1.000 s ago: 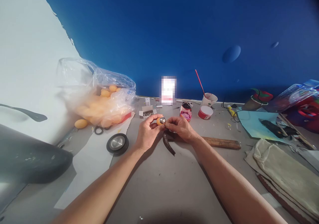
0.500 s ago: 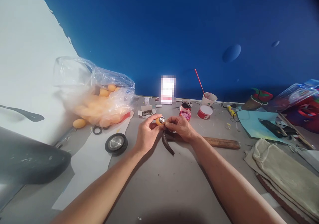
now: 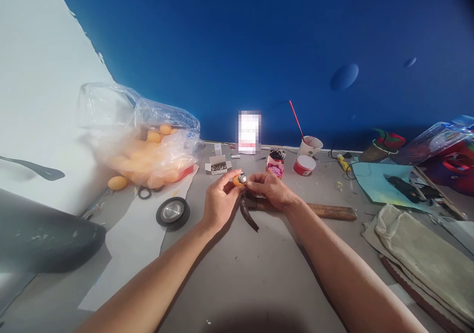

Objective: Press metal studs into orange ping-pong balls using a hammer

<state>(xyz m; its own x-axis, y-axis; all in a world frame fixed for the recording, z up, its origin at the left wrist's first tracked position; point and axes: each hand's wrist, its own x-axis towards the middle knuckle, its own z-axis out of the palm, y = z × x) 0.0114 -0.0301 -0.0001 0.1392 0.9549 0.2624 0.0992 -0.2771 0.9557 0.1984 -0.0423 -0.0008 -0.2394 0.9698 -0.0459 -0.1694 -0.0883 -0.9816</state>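
Over the middle of the table, my left hand [image 3: 219, 202] grips an orange ping-pong ball [image 3: 236, 181] between thumb and fingers. Shiny silver tack heads [image 3: 242, 178] cover part of the ball's top and right side. At the ball's right edge, my right hand [image 3: 272, 189] is closed in a pinch; anything between its fingertips is too small to make out. A claw hammer lies below both hands, its dark curved claw [image 3: 249, 215] pointing towards me and its wooden handle [image 3: 331, 211] reaching right, partly hidden by my right wrist. Behind stands an open small box [image 3: 218, 167] of metal pieces.
A clear plastic bag [image 3: 159, 145] of orange balls lies at left, one loose ball [image 3: 117, 183] beside it. A black-rimmed wheel [image 3: 173, 213] is nearer. Behind my right hand are a stained jar [image 3: 275, 165], a paper cup [image 3: 310, 146] and gloves [image 3: 422, 254] farther right.
The ball has turned or shifted very slightly in my left hand. My right hand has moved a little to the right, with its fingertips still at the ball.
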